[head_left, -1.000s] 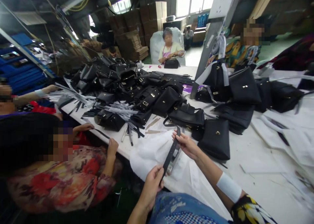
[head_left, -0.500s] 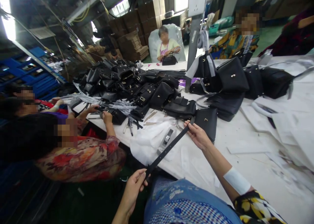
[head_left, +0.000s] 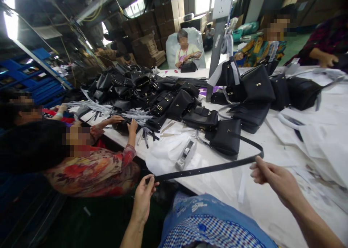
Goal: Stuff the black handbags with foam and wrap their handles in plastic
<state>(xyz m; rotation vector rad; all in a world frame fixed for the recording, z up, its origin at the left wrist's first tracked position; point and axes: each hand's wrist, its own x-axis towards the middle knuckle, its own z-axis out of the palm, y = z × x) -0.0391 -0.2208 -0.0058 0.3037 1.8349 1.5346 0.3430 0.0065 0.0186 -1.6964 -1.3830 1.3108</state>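
Note:
A black strap (head_left: 209, 169) with small punched holes stretches between my two hands, over the table's near edge. My left hand (head_left: 144, 193) pinches its left end between thumb and fingers. At the right, my right hand (head_left: 272, 175) has its fingers closed on the strap, where it bends back. From that bend the strap loops toward a black handbag (head_left: 225, 137) with a small metal clasp, standing just beyond. Between the strap and the bag pile lies a grey tape dispenser (head_left: 185, 154).
A heap of black bags (head_left: 141, 92) covers the table's far left, with grey wrapped strips (head_left: 133, 116) beside it. More bags (head_left: 257, 85) stand by a grey post (head_left: 216, 49). White sheets (head_left: 320, 132) lie at right. A co-worker in a floral top (head_left: 89, 172) works close on my left.
My right hand has moved right and nearer me, drawing the strap out in a loop. My left hand has shifted slightly left and up. The co-worker's hands at left have moved right.

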